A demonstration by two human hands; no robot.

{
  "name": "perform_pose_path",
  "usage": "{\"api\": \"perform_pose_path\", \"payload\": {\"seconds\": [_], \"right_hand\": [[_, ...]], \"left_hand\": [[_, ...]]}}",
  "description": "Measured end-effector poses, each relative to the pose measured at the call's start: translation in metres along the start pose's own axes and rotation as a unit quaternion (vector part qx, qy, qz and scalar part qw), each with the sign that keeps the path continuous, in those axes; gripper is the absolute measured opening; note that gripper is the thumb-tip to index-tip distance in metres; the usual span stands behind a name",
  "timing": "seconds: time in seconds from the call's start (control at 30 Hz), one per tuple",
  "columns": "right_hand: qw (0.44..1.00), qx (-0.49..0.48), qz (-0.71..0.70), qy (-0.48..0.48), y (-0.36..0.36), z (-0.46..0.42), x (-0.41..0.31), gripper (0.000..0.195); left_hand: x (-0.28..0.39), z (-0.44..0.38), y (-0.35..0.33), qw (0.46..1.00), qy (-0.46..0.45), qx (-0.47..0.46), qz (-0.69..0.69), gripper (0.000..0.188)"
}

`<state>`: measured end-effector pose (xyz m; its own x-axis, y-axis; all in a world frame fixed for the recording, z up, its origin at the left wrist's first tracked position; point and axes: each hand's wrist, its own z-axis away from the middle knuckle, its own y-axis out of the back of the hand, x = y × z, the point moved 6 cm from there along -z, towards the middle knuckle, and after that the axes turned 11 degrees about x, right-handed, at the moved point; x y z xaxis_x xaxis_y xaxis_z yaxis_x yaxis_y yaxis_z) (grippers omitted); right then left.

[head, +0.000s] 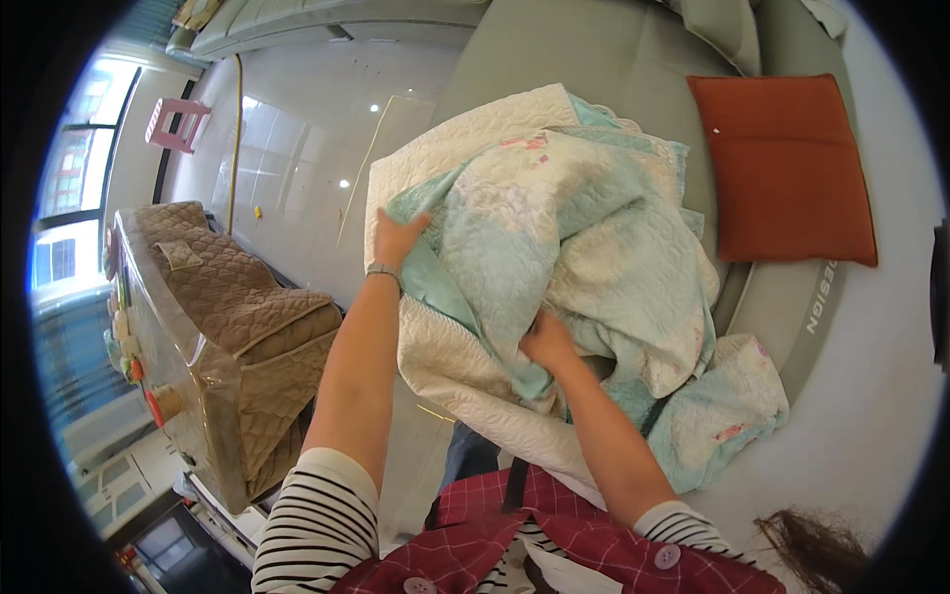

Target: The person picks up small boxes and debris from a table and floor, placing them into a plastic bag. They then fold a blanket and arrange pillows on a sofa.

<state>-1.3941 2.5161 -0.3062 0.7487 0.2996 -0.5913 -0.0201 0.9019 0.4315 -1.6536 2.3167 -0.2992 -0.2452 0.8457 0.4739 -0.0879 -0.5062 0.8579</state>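
A quilted bedspread (512,245) in cream and mint green, with pink floral patches, lies bunched over the sofa seat in front of me. My left hand (399,241) is at its left side, gripping a turned-back mint edge; some fingers are hidden by the cloth. Lower and nearer my body, my right hand (548,343) holds a fold of the same quilt, its fingertips partly out of sight. The cream underside shows on the left and along the near edge. One corner hangs over the sofa's front at the right.
A rust-orange cushion (790,169) rests on the grey-green sofa (512,67), right of the quilt. At left stands a table (215,401) under a clear plastic cover, with a brown quilted pad (237,282) on it. A pink stool (177,125) is by the window, on the glossy tiled floor (297,148).
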Motion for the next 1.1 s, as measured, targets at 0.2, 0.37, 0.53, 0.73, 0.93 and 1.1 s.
{"api": "perform_pose_path", "payload": {"seconds": [0.2, 0.37, 0.53, 0.73, 0.93, 1.1], "right_hand": [[0.864, -0.261, -0.390, -0.180, -0.085, 0.066, 0.030, 0.062], [0.678, -0.333, -0.592, -0.281, -0.102, 0.087, 0.023, 0.058], [0.659, -0.260, -0.656, -0.259, -0.105, 0.104, -0.003, 0.057], [0.678, -0.117, -0.705, -0.174, -0.078, 0.143, -0.015, 0.055], [0.677, 0.076, -0.732, 0.001, 0.029, 0.228, 0.018, 0.054], [0.637, 0.252, -0.672, 0.281, 0.163, 0.353, 0.071, 0.053]], "left_hand": [[-0.031, 0.040, -0.037, 0.985, -0.013, -0.173, -0.006, 0.076], [-0.008, 0.141, 0.056, 0.877, 0.240, -0.389, 0.148, 0.051], [-0.004, 0.241, 0.174, 0.729, 0.207, -0.509, 0.408, 0.059], [0.019, 0.283, 0.321, 0.600, 0.108, -0.417, 0.674, 0.077], [-0.037, 0.250, 0.431, 0.559, -0.137, -0.192, 0.795, 0.060], [-0.075, 0.217, 0.523, 0.564, -0.167, -0.037, 0.808, 0.057]]}}
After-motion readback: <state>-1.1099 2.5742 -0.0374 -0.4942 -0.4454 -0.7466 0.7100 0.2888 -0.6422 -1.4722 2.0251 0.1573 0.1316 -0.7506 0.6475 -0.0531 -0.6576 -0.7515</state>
